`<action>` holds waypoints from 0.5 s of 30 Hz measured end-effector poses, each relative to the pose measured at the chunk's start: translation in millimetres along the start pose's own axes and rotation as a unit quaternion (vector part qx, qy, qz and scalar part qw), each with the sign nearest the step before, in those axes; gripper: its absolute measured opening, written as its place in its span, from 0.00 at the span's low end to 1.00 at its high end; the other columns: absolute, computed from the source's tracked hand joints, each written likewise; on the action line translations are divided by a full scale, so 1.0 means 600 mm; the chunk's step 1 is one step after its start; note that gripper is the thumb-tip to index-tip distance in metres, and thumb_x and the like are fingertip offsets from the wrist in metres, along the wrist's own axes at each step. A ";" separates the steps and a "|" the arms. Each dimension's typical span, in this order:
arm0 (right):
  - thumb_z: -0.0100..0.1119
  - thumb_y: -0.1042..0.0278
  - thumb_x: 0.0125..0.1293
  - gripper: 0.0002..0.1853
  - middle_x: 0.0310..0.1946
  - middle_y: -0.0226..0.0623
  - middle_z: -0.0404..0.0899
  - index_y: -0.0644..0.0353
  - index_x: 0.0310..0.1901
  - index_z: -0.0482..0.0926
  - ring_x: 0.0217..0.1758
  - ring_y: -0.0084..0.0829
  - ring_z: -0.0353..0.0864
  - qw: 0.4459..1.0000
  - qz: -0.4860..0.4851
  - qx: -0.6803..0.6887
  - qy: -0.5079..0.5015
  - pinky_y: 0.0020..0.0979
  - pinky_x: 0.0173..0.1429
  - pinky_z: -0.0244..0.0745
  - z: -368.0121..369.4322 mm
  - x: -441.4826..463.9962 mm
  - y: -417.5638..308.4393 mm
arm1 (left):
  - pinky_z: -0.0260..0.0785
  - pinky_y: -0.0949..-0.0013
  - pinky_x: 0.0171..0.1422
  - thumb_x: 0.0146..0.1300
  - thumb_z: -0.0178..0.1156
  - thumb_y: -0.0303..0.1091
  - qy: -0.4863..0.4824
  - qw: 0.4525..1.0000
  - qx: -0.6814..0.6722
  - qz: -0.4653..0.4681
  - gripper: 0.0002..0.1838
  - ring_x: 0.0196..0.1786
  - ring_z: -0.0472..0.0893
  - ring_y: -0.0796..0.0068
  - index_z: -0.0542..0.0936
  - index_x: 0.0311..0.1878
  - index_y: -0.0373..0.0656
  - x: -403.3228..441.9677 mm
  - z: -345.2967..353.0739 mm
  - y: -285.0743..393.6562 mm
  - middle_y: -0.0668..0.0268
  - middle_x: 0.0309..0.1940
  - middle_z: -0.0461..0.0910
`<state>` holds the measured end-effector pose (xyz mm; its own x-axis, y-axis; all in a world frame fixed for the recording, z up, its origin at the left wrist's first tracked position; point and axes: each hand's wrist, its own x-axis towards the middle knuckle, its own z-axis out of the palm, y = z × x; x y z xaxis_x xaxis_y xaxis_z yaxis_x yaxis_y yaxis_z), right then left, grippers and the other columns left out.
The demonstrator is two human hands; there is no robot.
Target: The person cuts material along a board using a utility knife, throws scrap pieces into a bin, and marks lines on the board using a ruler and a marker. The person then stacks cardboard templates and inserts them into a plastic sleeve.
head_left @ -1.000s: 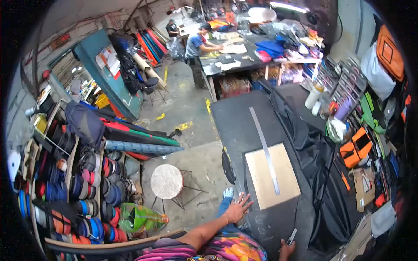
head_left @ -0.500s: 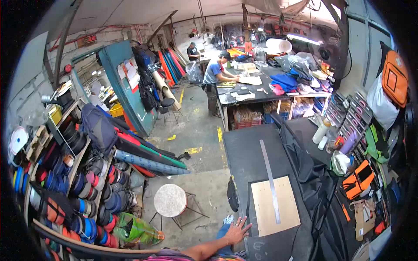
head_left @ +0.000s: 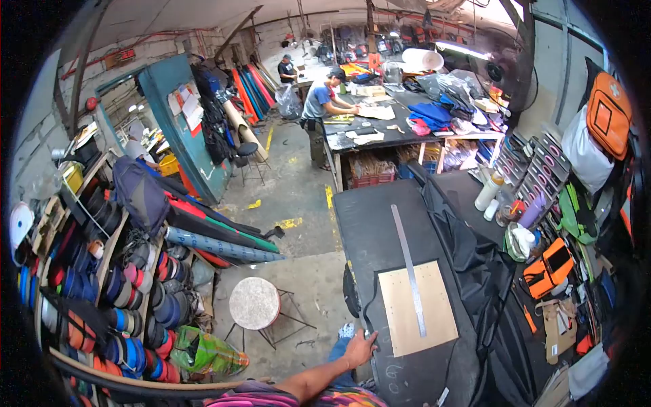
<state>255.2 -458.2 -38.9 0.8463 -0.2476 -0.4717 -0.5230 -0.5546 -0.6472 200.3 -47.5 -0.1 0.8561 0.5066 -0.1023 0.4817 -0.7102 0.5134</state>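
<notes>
My left hand [head_left: 359,350] rests at the near left edge of the black-topped table [head_left: 366,224], its fingers loosely bent and a little apart. Nothing shows in its grip. Just to the right of it lies a tan board [head_left: 400,319] with small holes near its edges. A long metal ruler [head_left: 407,261] runs lengthwise across the board and on over the black surface. My right hand is out of view. Near the bottom edge of the table is a small pale object [head_left: 443,397], too small to name.
Black fabric [head_left: 468,271] is bunched along the table's right side. A round stool [head_left: 254,303] stands on the left, before shelves with rolls of webbing [head_left: 129,288]. Bottles [head_left: 489,192] stand at the right. A person [head_left: 319,108] works at the far table [head_left: 407,132].
The camera view has shifted, so the board and ruler appear further left and higher. My left hand's fingers, spread wide before, are now drawn closer together and bent.
</notes>
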 end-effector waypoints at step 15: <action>0.83 0.60 0.54 0.24 0.18 0.33 0.74 0.61 0.37 0.74 0.14 0.31 0.73 0.993 -0.104 -0.048 0.025 0.37 0.20 0.68 -0.004 0.001 0.006 | 0.76 0.44 0.58 0.68 0.61 0.39 -0.052 0.995 -0.060 -0.054 0.29 0.57 0.79 0.37 0.71 0.72 0.45 0.011 -0.010 0.023 0.41 0.54 0.76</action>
<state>254.1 -462.5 -40.1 0.9403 -0.1582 -0.3012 -0.3264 -0.6699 -0.6669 211.7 -50.9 11.7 0.8181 0.5197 -0.2462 0.5514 -0.5874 0.5924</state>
